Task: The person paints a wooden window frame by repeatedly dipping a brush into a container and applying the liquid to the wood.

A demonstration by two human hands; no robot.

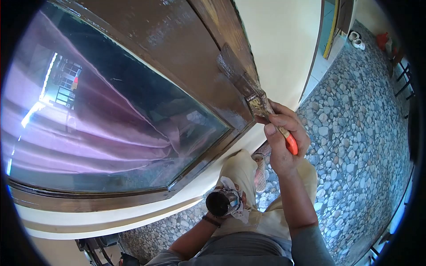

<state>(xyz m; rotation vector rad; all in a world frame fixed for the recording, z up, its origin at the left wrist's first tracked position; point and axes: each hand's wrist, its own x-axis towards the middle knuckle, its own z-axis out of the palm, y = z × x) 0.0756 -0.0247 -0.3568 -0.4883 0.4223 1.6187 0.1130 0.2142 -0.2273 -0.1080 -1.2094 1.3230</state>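
With our right hand we grip a paintbrush between thumb and curled fingers, its long axis slanting up and left so the bristles lie along the brown window frame just beyond. Our left hand, lower and farther from the bristles, closes around a dark-mouthed container, its fingers partly hidden.

The brush had brown-smeared bristles and a handle with a bright orange-red end. The window frame was dark brown, streaked lighter tan along its outer strip. The can looked black inside; the cloth was whitish with darker marks. The curtain was pinkish purple, the wall cream, the trousers beige, the shirt grey. The floor bore a pebble pattern in greys, blues and white.
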